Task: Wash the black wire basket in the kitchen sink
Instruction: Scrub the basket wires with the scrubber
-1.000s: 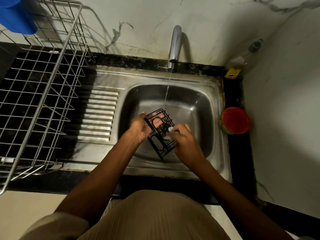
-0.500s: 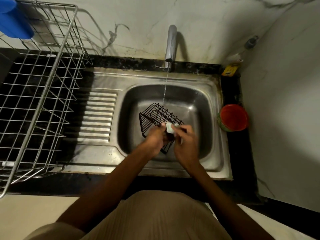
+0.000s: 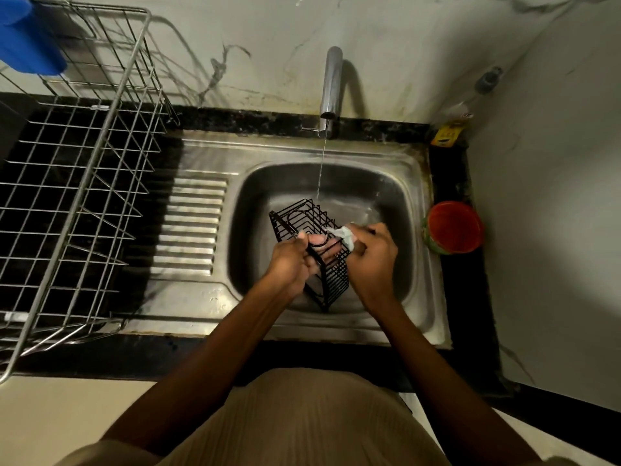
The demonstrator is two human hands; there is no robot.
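Observation:
The black wire basket (image 3: 302,220) is held tilted over the steel sink (image 3: 413,210), just in front of the thin water stream from the tap (image 3: 331,85). My left hand (image 3: 290,260) grips its near rim, with the fingers curled through the wires. My right hand (image 3: 371,260) pinches a small pale scrub pad (image 3: 344,234) against the basket's right side. The basket's lower end points down toward the sink's front wall.
A large steel wire dish rack (image 3: 84,183) stands on the black counter at the left, with a blue object (image 3: 27,38) at its far corner. A red-orange cup (image 3: 453,228) sits right of the sink. A yellow-labelled bottle (image 3: 448,131) stands in the back corner.
The basket has been turned in my hands and now hangs longer end down. My right hand with the pad has shifted to the basket's right side.

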